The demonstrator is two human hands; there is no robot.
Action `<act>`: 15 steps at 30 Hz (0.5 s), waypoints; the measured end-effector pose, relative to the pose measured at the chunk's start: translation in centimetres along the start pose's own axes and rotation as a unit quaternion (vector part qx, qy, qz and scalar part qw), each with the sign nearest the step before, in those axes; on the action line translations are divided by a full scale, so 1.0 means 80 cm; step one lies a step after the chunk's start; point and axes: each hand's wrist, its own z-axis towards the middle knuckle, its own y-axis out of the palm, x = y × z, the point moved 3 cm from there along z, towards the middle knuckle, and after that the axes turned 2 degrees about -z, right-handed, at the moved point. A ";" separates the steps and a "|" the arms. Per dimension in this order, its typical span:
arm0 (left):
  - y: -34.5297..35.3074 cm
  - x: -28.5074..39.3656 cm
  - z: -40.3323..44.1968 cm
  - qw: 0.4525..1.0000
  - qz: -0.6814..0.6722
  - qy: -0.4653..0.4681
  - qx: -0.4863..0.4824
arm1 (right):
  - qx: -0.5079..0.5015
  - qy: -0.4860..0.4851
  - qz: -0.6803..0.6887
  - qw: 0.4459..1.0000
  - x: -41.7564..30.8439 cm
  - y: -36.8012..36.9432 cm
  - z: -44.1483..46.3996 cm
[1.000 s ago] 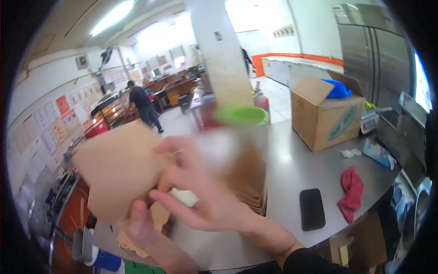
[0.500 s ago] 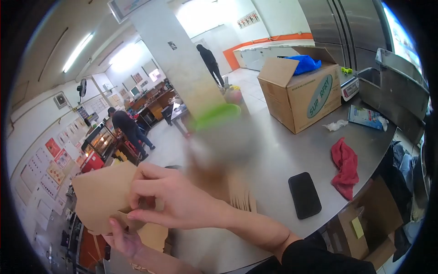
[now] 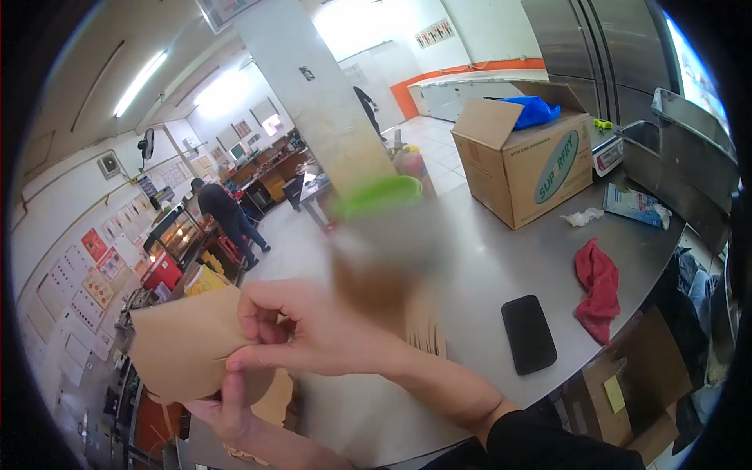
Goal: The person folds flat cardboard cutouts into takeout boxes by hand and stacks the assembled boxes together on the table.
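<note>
A piece of brown paperboard, curved and partly folded, is held up at the lower left. My left hand grips its lower edge, the thumb pressed upward against it and the other fingers hidden behind. On the right edge, near a short slit, my right hand is closed in a pinch on the same paperboard. More brown paperboard lies below, partly covered by my hands. Beyond my right forearm stands a stack of brown paperboard edges, next to a blurred container with a green rim.
On the metal table lie a black phone, a red cloth and a blue packet. A SUPERFRY carton holds a blue bag. A pillar rises beyond the table; one person stands far left.
My right fingers have closed tighter at the paperboard's slit, and the gap that showed there has narrowed. The view has shifted slightly. The far person in black is now mostly behind the pillar.
</note>
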 end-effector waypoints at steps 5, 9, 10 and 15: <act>-0.016 -0.006 -0.004 0.996 -0.080 -0.011 -0.043 | -0.016 -0.057 0.000 0.998 -0.010 0.000 -0.002; -0.033 -0.035 -0.023 0.997 -0.068 -0.038 -0.028 | 0.003 -0.011 0.027 1.000 -0.006 -0.003 -0.002; -0.036 -0.042 -0.023 0.994 -0.074 -0.057 -0.059 | 0.004 -0.002 0.027 1.000 -0.007 -0.006 -0.003; 0.012 -0.023 -0.030 0.995 -0.091 -0.031 0.004 | 0.026 0.014 -0.033 0.999 -0.025 -0.012 -0.013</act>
